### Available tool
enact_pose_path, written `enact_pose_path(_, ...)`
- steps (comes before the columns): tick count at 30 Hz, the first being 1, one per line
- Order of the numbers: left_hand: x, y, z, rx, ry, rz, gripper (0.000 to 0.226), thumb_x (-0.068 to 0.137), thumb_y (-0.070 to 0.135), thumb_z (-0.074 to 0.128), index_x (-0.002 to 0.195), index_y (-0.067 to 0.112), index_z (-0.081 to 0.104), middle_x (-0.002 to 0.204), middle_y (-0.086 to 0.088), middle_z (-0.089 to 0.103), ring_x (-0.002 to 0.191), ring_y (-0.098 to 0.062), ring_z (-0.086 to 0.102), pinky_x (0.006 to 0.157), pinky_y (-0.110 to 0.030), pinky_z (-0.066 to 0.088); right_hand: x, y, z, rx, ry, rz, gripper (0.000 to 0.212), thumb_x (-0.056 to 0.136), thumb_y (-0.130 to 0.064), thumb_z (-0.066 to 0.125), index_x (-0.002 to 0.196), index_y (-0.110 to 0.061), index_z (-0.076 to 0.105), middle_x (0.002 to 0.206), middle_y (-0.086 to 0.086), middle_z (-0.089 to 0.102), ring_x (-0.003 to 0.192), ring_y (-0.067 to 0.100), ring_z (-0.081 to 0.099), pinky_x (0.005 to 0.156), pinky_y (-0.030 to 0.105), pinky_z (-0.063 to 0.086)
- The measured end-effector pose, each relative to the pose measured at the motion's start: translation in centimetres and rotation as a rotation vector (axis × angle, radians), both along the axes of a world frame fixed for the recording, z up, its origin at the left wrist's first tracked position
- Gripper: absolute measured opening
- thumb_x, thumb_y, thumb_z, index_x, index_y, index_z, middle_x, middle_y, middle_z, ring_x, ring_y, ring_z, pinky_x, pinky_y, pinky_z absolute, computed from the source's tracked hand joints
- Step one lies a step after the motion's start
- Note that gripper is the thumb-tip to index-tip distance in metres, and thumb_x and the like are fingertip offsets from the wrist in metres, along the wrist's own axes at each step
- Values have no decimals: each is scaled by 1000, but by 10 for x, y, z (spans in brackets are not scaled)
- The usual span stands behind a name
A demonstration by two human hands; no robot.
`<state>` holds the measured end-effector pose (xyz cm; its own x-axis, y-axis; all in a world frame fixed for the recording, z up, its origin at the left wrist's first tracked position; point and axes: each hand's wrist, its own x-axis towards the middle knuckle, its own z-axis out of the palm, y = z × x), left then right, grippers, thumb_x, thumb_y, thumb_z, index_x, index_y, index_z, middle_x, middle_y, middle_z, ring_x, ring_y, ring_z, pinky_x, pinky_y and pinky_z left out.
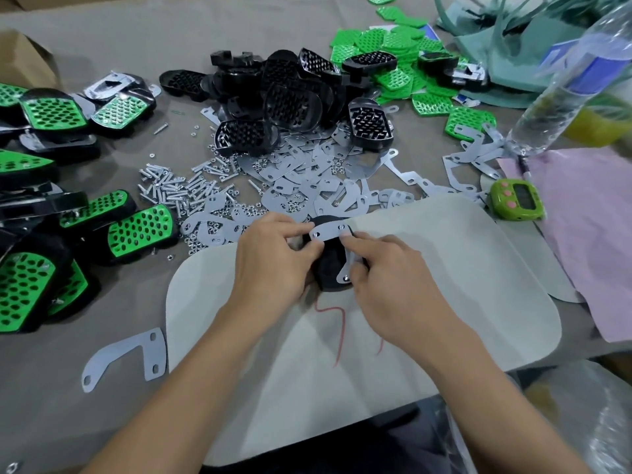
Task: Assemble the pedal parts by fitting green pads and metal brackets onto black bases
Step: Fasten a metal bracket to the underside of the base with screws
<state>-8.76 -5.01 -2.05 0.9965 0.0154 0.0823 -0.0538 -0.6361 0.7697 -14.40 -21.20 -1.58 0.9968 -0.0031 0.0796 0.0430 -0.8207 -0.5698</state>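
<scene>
A black pedal base [331, 268] lies underside up on the pale work mat [444, 268] in the middle of the table. A grey metal bracket [330, 231] sits on it, one arm running down to a screw [345, 278]. My left hand [273, 254] grips the base's left side, thumb and forefinger pinching the bracket's left end. My right hand [383, 268] holds the right side, forefinger pressing the bracket near its right hole. Loose black bases [284, 97] are heaped behind, green pads [396, 63] at the back right.
Finished green-and-black pedals [136, 230] are stacked along the left. Screws and nuts [174, 189] and spare brackets [307, 176] lie scattered behind the mat; one bracket [126, 357] lies front left. A green timer [515, 199], a plastic bottle [561, 83] and pink cloth [588, 217] stand right.
</scene>
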Motion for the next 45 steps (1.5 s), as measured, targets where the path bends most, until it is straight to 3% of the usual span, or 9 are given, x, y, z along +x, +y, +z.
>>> enact_pose_path(5,14,11,1,-102,150,-92,26,87,23,78,110,34,79,68,20,66,59,-1,57,67,-13,45,6,2,16,-104,47,39,30,84,-5,46,102,-14,68,87,3,67,84,32,52,70,44,49)
enact_pose_path(9,26,12,3,15,182,-166,23,87,20,79,107,33,80,65,12,65,54,-7,54,67,-28,48,15,-1,20,-57,97,-48,29,85,-11,47,102,-11,70,71,11,65,68,35,59,64,44,55)
enact_pose_path(15,36,13,13,59,269,-210,29,83,18,82,107,34,77,60,19,65,55,5,54,59,-18,39,15,-3,9,46,-14,-82,22,96,-23,57,116,-32,59,99,-10,74,87,23,63,76,38,50)
enact_pose_path(20,40,11,21,139,265,-265,37,81,12,80,110,35,74,68,18,68,60,9,55,56,-5,37,21,-5,-2,52,6,-44,45,99,-18,54,137,-39,60,90,-12,55,90,16,54,73,24,32)
enact_pose_path(26,31,10,16,145,22,-381,37,86,8,76,110,36,80,90,22,61,81,9,53,71,-2,32,33,-14,1,234,101,-46,45,91,-13,56,115,-48,70,56,-17,53,40,6,53,38,7,34)
enact_pose_path(33,35,10,15,223,128,-405,33,93,19,69,114,43,77,97,11,58,85,-3,52,69,-9,35,52,-24,3,242,211,-68,34,81,-16,72,104,-40,77,49,-38,48,51,-12,50,54,14,33)
enact_pose_path(37,38,12,20,180,153,-429,35,89,18,75,111,44,77,93,8,58,73,-1,50,63,-12,34,47,-24,1,270,185,-58,37,81,-14,70,104,-41,77,49,-39,46,54,-10,53,49,7,34)
enact_pose_path(41,39,27,21,-49,291,-467,42,84,6,80,111,38,79,90,10,60,75,-8,57,79,-25,47,44,-23,3,333,200,-77,38,79,-13,69,102,-42,77,62,-36,58,55,-4,55,51,5,36)
enact_pose_path(45,43,27,16,-58,297,-443,26,90,10,76,107,28,82,89,11,67,90,-19,71,94,-38,54,43,-20,4,348,183,-85,38,78,-14,66,99,-45,75,83,-27,70,57,0,57,54,6,37)
